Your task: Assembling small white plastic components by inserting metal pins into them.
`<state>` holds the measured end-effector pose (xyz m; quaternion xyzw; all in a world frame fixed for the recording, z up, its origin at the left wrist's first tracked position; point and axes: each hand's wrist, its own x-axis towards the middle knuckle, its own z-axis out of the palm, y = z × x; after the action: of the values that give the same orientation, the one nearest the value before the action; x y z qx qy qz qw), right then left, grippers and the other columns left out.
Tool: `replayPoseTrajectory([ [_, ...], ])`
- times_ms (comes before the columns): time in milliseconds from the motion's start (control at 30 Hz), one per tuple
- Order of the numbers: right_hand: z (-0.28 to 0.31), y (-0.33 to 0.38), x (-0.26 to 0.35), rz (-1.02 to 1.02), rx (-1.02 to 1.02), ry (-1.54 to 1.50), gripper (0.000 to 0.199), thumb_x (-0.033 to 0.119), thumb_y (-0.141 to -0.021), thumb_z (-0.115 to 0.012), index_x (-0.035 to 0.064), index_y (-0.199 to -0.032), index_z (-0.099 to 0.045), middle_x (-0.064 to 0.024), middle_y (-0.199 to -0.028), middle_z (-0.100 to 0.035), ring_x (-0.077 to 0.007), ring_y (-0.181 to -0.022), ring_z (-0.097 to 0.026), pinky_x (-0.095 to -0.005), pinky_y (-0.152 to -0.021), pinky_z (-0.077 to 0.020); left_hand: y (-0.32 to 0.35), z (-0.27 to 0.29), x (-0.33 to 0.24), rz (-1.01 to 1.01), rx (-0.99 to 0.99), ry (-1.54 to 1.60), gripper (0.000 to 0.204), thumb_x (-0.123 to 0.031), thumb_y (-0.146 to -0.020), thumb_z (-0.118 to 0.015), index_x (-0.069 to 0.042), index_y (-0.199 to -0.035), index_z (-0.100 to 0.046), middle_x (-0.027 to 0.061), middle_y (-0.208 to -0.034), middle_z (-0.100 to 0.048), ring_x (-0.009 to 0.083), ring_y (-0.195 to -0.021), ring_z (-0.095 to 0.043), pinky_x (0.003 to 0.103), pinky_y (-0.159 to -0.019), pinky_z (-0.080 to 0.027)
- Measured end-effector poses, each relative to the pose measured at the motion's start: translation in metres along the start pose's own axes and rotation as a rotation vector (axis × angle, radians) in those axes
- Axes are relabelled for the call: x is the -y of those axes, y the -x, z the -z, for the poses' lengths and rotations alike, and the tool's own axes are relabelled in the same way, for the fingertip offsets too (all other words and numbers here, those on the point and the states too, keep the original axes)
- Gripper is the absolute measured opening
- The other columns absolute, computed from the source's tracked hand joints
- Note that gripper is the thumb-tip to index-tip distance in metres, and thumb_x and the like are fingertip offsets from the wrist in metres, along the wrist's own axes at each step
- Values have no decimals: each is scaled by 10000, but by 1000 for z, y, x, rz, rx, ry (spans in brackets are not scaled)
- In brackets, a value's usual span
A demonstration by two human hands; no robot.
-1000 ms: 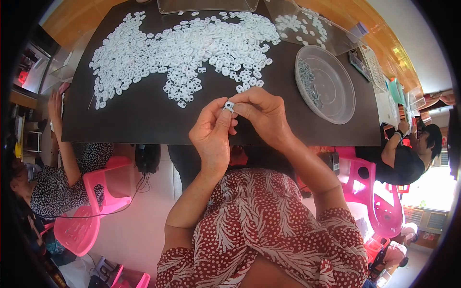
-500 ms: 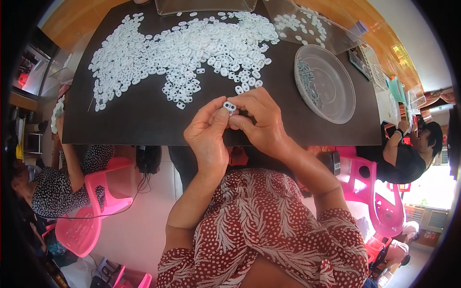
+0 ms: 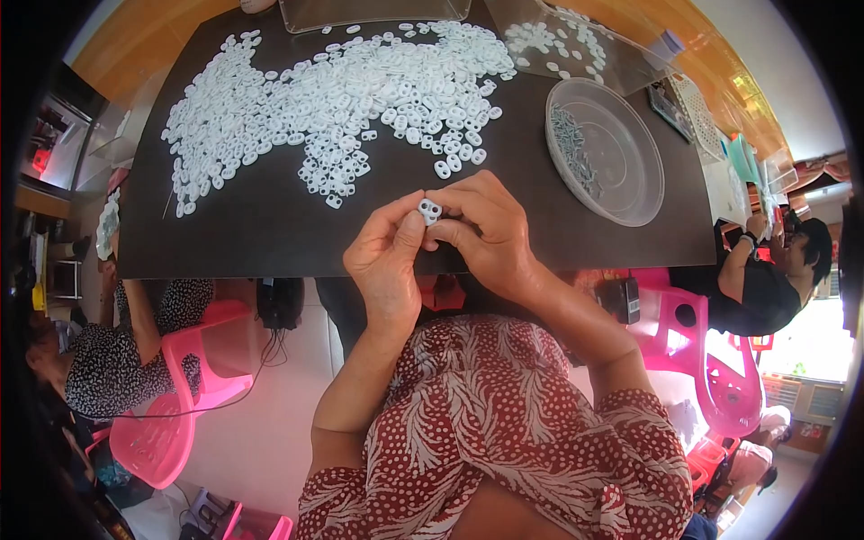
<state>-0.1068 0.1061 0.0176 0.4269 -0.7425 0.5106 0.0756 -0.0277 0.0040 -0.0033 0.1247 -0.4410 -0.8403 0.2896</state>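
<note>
Near the front edge of the table, my left hand (image 3: pixel 385 261) and my right hand (image 3: pixel 489 227) meet, closed on a small white plastic piece with two dark round holes (image 3: pixel 429 210). My left thumb presses on its side, while my right thumb and fingers pinch it from the other side. Whether the piece is one part or two stacked together I cannot tell. Beyond my hands spreads a large pile of white oval two-holed pieces (image 3: pixel 351 90). A cluster of smaller, squarer white pieces (image 3: pixel 331 169) juts out toward me.
At the right stands a round clear plastic tub (image 3: pixel 643 180) with many grey screws (image 3: pixel 573 148) along its left side. A clear tray (image 3: pixel 621 76) behind it holds loose white pieces. Pink chairs (image 3: pixel 171 423) and other people (image 3: pixel 765 288) are on both sides.
The whole view has shifted slightly. My hands keep hold of the white piece, which has turned a little between my fingers.
</note>
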Motion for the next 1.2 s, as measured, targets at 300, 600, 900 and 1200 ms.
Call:
replayPoseTrajectory([
  [300, -3, 3, 3, -7, -25, -23, 292, -12, -680, -662, -14, -972, -647, -94, -814, -616, -240, -738, -539, -337, -646, -461, 2, 1, 4, -72, 6, -81, 224, -25, -897, -588, 56, -1102, -625, 65, -874, -618, 101, -676, -525, 214, -608, -457],
  [600, -2, 5, 9, -52, -19, -65, 306, -26, -691, -660, -9, -996, -637, -93, -836, -616, -239, -763, -545, -331, -670, -463, 0, 4, -6, -83, 32, -217, 233, -31, -876, -623, 43, -1097, -628, 26, -789, -589, 75, -637, -506, 192, -561, -432],
  [900, -5, 11, 11, -146, -6, -139, 337, -39, -714, -666, 5, -1046, -627, -90, -870, -603, -224, -783, -542, -323, -669, -467, -4, 10, -6, -42, 98, -210, 256, -28, -865, -635, 47, -1108, -611, 16, -759, -570, 69, -632, -498, 191, -551, -425],
  [1200, -8, 10, 15, -154, -19, -170, 314, -34, -750, -645, 2, -1061, -626, -87, -870, -601, -199, -767, -537, -303, -660, -465, 1, 10, -9, -67, 68, -220, 234, -34, -883, -616, 37, -1105, -627, 16, -800, -587, 65, -658, -510, 184, -585, -437],
])
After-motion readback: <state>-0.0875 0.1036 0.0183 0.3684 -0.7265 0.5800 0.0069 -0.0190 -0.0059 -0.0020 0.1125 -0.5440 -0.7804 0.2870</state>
